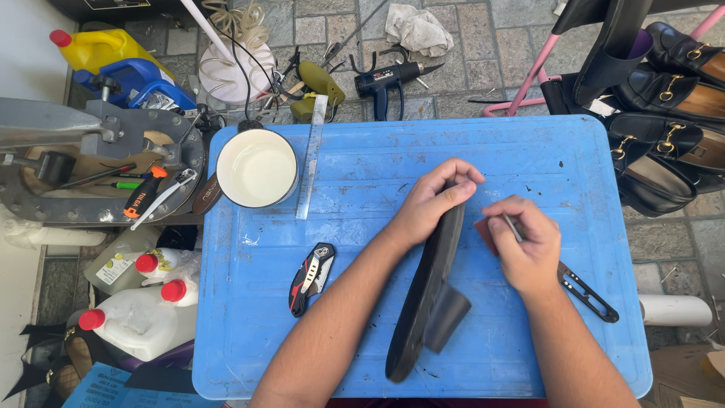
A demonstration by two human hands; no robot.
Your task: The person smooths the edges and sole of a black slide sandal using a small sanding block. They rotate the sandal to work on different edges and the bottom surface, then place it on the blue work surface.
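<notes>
On the floor at the far left stands a yellow jug (97, 47) with a red cap, and just beside it a blue container (140, 81) bearing a small pale label. Left of the counter (249, 332), nearer, lies a cloudy plastic bottle (121, 261) with a white and green label. Beside it are two white jugs with red caps (140, 321). At the near left corner lies a blue printed carton (102, 385).

The left hand (434, 198) hides the sole's (427, 291) front end. The right hand (529, 245) covers most of a thin metal tool (513, 227). Shoes (668, 128) at upper right run off frame.
</notes>
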